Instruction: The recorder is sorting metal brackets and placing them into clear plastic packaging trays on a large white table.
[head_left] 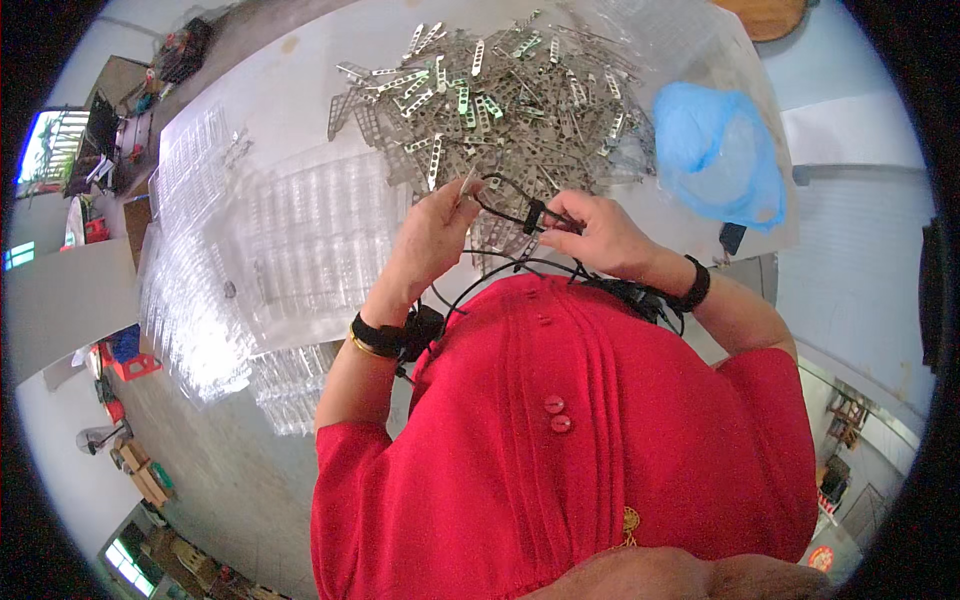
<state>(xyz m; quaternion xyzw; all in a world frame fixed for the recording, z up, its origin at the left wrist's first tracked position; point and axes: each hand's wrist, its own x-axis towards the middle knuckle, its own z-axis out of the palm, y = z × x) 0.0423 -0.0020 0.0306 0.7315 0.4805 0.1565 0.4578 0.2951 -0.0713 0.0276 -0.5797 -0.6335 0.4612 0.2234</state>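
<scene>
Head view looks down on a person in a red shirt (520, 440), with both hands up near the close edge of a pale table (300, 70). The left hand (432, 235) has its thumb and finger pinched together on one side of a loop of black cord (513, 187). A thin silver piece (468, 180) sticks up at those fingertips, but it is too small to tell what it is. The right hand (608, 238) pinches the other side of the loop, next to a small black clip (533, 217) on the cord. So the cord is between the two hands, in front of the shirt and just this side of a big messy pile of metal strips (500, 110) with holes in them. To the right of the pile sits a crumpled blue plastic bag (715, 150); you can see through it a bit, but it is hard to tell what is inside. To the left lie clear plastic sheets (315, 220) with rows of bumps, some hanging over the edge. On the floor at the left is a red crate (138, 366), with something dark blue (126, 343) by its top, and some brown boxes (150, 482). Low on the right, a round red and yellow sign (821, 558) is too tiny to read.
</scene>
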